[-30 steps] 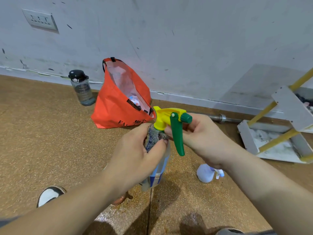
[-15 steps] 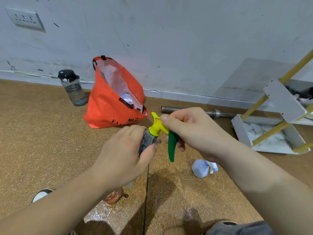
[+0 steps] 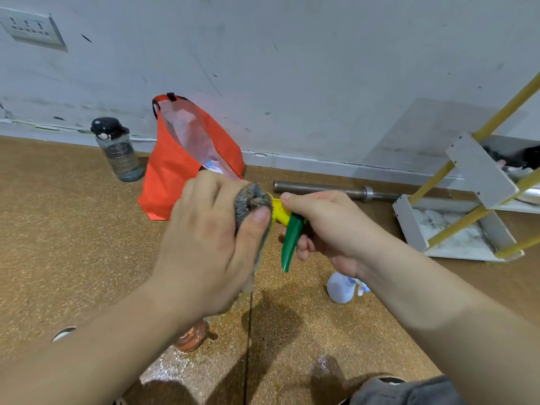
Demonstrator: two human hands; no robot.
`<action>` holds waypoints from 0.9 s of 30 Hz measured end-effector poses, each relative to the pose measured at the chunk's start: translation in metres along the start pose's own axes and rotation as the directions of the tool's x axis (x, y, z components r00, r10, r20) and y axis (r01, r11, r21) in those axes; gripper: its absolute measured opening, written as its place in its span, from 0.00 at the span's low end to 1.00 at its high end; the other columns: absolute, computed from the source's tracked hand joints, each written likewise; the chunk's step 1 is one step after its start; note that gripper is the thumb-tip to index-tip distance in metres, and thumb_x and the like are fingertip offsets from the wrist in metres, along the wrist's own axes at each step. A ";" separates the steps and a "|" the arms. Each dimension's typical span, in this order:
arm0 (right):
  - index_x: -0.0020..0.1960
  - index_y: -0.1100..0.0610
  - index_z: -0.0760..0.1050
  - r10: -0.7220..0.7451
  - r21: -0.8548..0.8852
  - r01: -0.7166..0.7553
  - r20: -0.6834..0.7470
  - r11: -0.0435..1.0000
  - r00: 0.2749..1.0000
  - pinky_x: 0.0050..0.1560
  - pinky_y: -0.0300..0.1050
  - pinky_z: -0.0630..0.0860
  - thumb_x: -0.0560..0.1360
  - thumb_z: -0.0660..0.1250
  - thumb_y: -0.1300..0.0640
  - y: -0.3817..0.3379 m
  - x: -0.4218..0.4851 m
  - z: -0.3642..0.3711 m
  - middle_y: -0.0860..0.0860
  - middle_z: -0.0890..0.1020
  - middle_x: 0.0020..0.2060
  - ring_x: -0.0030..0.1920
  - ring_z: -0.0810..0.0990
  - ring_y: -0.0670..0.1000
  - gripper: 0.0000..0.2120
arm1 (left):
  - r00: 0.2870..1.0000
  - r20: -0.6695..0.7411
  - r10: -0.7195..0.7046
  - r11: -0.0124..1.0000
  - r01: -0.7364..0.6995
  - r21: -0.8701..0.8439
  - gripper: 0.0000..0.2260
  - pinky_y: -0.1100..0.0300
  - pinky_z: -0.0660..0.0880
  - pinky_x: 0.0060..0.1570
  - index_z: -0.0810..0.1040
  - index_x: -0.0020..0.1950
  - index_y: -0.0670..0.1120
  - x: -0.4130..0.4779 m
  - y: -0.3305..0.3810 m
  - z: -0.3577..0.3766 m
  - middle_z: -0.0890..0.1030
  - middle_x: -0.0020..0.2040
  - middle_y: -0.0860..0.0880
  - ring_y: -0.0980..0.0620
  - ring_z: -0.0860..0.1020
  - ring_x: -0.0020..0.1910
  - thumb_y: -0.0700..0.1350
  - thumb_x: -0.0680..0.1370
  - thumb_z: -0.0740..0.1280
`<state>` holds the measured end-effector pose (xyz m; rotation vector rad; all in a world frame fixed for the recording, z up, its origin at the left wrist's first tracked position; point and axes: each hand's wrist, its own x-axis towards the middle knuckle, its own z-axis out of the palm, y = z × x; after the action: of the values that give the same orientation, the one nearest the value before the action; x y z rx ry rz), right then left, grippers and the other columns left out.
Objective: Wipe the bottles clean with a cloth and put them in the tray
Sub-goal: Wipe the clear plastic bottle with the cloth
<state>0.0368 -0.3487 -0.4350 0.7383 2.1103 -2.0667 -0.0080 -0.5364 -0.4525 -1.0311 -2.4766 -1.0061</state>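
Mid-wipe: my left hand point(image 3: 210, 244) grips cloth point(image 3: 252, 200) round the spray bottle point(image 3: 292, 238), right hand point(image 3: 330, 229) pinches its head; right-side tray point(image 3: 407, 223) has no bottles.

Cloth point(image 3: 252, 200), in grip: mottled grey. Spray head point(image 3: 279, 212), in grip: yellow; trigger point(image 3: 292, 239) green. Bag point(image 3: 172, 182), behind grip: orange-red. Flask point(image 3: 120, 154), far left of grip: smoky grey, black cap. Small bottle point(image 3: 340, 288), under grip: white. Floor point(image 3: 58, 229): speckled tan. Tray point(image 3: 405, 219), right of grip: white, grey-marbled.

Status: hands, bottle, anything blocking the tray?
Left hand grips cloth round spray bottle. Right hand holds its trigger end. Bottle not yet in tray. No block seen; white bottle on floor under right wrist.
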 end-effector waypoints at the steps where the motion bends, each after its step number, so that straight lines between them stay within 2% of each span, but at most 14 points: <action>1: 0.46 0.69 0.80 -0.002 -0.008 0.001 -0.012 1.000 1.000 0.23 0.41 0.70 0.82 0.68 0.53 0.003 0.000 0.005 0.62 0.77 0.33 0.22 0.69 0.52 0.18 | 1.000 0.011 -0.006 1.000 0.006 0.000 0.20 0.46 0.71 0.51 0.75 0.60 0.46 -0.001 0.005 0.002 0.73 0.51 0.48 0.44 0.72 0.51 0.59 0.84 0.53; 4: 0.45 0.70 0.81 -0.009 0.016 0.010 -0.069 1.000 0.998 0.25 0.41 0.72 0.82 0.68 0.53 0.008 0.002 0.014 0.61 0.78 0.31 0.26 0.74 0.56 0.19 | 0.994 0.096 0.043 0.992 -0.031 -0.119 0.12 0.55 0.70 0.52 0.74 0.60 0.47 -0.010 0.016 0.013 0.74 0.51 0.51 0.48 0.74 0.51 0.51 0.80 0.65; 7: 0.47 0.70 0.81 -0.009 0.046 0.016 -0.134 0.999 0.991 0.27 0.41 0.70 0.82 0.68 0.52 0.008 0.006 0.012 0.62 0.79 0.35 0.29 0.76 0.55 0.19 | 0.974 0.160 0.160 0.978 -0.134 -0.161 0.12 0.63 0.68 0.56 0.77 0.59 0.43 -0.018 0.011 0.020 0.76 0.54 0.48 0.49 0.75 0.53 0.42 0.76 0.69; 10: 0.51 0.72 0.79 -0.013 0.046 0.020 -0.148 0.999 0.989 0.22 0.40 0.70 0.83 0.67 0.52 0.004 0.011 0.003 0.64 0.77 0.35 0.22 0.70 0.51 0.20 | 0.960 0.224 0.170 0.969 -0.122 -0.214 0.09 0.71 0.65 0.48 0.76 0.50 0.54 -0.019 0.004 0.012 0.74 0.46 0.58 0.60 0.72 0.45 0.42 0.74 0.70; 11: 0.52 0.73 0.78 -0.017 0.048 0.024 -0.151 0.999 0.988 0.22 0.41 0.71 0.83 0.67 0.52 0.002 0.013 -0.001 0.66 0.78 0.36 0.21 0.70 0.50 0.21 | 0.965 0.240 0.109 0.972 -0.054 -0.227 0.09 0.71 0.65 0.42 0.74 0.45 0.58 -0.019 0.003 0.009 0.73 0.41 0.59 0.63 0.71 0.41 0.45 0.75 0.70; 13: 0.49 0.68 0.80 -0.038 0.043 0.045 -0.149 0.998 0.988 0.23 0.42 0.72 0.83 0.67 0.52 -0.002 0.014 -0.009 0.67 0.78 0.38 0.22 0.70 0.51 0.17 | 0.975 0.206 -0.082 0.951 0.138 -0.276 0.10 0.68 0.66 0.36 0.72 0.41 0.60 -0.019 0.001 0.006 0.76 0.37 0.57 0.59 0.74 0.36 0.48 0.78 0.70; 14: 0.46 0.65 0.80 -0.058 0.032 0.063 -0.142 0.997 0.988 0.23 0.42 0.72 0.83 0.67 0.52 -0.003 0.014 -0.012 0.67 0.79 0.39 0.22 0.70 0.51 0.16 | 0.968 0.148 -0.204 0.913 0.243 -0.328 0.08 0.66 0.70 0.38 0.75 0.42 0.57 -0.016 -0.001 0.005 0.78 0.38 0.56 0.57 0.76 0.37 0.49 0.80 0.70; 16: 0.42 0.62 0.80 -0.106 -0.014 0.105 -0.125 0.994 0.986 0.25 0.43 0.72 0.83 0.67 0.52 -0.003 0.012 -0.013 0.70 0.78 0.38 0.23 0.70 0.52 0.17 | 0.879 0.066 -0.472 0.754 0.442 -0.486 0.07 0.55 0.76 0.45 0.79 0.47 0.50 -0.004 -0.013 0.003 0.83 0.41 0.52 0.49 0.81 0.43 0.51 0.81 0.69; 18: 0.40 0.62 0.80 -0.156 -0.071 0.149 -0.097 0.986 0.983 0.26 0.45 0.72 0.83 0.66 0.51 -0.002 0.010 -0.011 0.77 0.76 0.38 0.24 0.70 0.54 0.18 | 0.782 0.040 -0.622 0.591 0.502 -0.632 0.10 0.50 0.77 0.45 0.80 0.47 0.49 0.009 -0.024 -0.004 0.85 0.44 0.50 0.46 0.83 0.44 0.53 0.82 0.67; 20: 0.41 0.66 0.79 -0.188 -0.119 0.180 -0.057 0.976 0.981 0.28 0.46 0.72 0.83 0.66 0.52 -0.001 0.007 -0.010 0.78 0.76 0.39 0.25 0.70 0.56 0.20 | 0.741 -0.002 -0.672 0.525 0.474 -0.707 0.09 0.52 0.79 0.46 0.80 0.47 0.52 0.019 -0.027 -0.013 0.86 0.44 0.53 0.53 0.83 0.42 0.54 0.83 0.66; 22: 0.45 0.72 0.78 -0.206 -0.145 0.200 -0.024 0.969 0.978 0.28 0.47 0.71 0.84 0.66 0.53 -0.001 0.005 -0.009 0.76 0.77 0.38 0.26 0.70 0.56 0.21 | 0.791 -0.068 -0.608 0.602 0.404 -0.689 0.07 0.51 0.83 0.45 0.79 0.50 0.53 0.019 -0.025 -0.021 0.85 0.44 0.55 0.56 0.84 0.43 0.55 0.83 0.66; 24: 0.46 0.74 0.76 -0.222 -0.160 0.218 -0.003 0.963 0.975 0.28 0.46 0.71 0.84 0.65 0.54 -0.002 0.001 -0.008 0.72 0.80 0.36 0.25 0.69 0.55 0.21 | 0.902 -0.071 -0.425 0.758 0.312 -0.573 0.06 0.46 0.83 0.46 0.77 0.54 0.55 0.013 -0.021 -0.020 0.84 0.47 0.53 0.51 0.84 0.47 0.55 0.82 0.66; 26: 0.45 0.74 0.76 -0.240 -0.175 0.239 0.014 0.955 0.971 0.27 0.45 0.70 0.84 0.65 0.54 -0.004 -0.002 -0.006 0.70 0.80 0.34 0.25 0.69 0.54 0.21 | 0.984 0.029 -0.175 0.898 0.171 -0.405 0.10 0.44 0.79 0.51 0.78 0.58 0.55 0.004 -0.018 -0.010 0.81 0.51 0.52 0.50 0.81 0.52 0.57 0.81 0.65; 27: 0.44 0.74 0.75 -0.250 -0.181 0.249 0.019 0.952 0.968 0.26 0.44 0.70 0.84 0.65 0.54 -0.004 -0.003 -0.005 0.69 0.78 0.31 0.24 0.69 0.54 0.22 | 0.993 0.092 -0.073 0.943 0.099 -0.319 0.13 0.46 0.77 0.54 0.79 0.60 0.53 -0.002 -0.016 -0.003 0.79 0.52 0.53 0.51 0.79 0.54 0.58 0.81 0.64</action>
<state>0.0392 -0.3445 -0.4295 0.4732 2.4659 -1.9446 -0.0176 -0.5476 -0.4590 -1.0795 -2.4913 -1.4644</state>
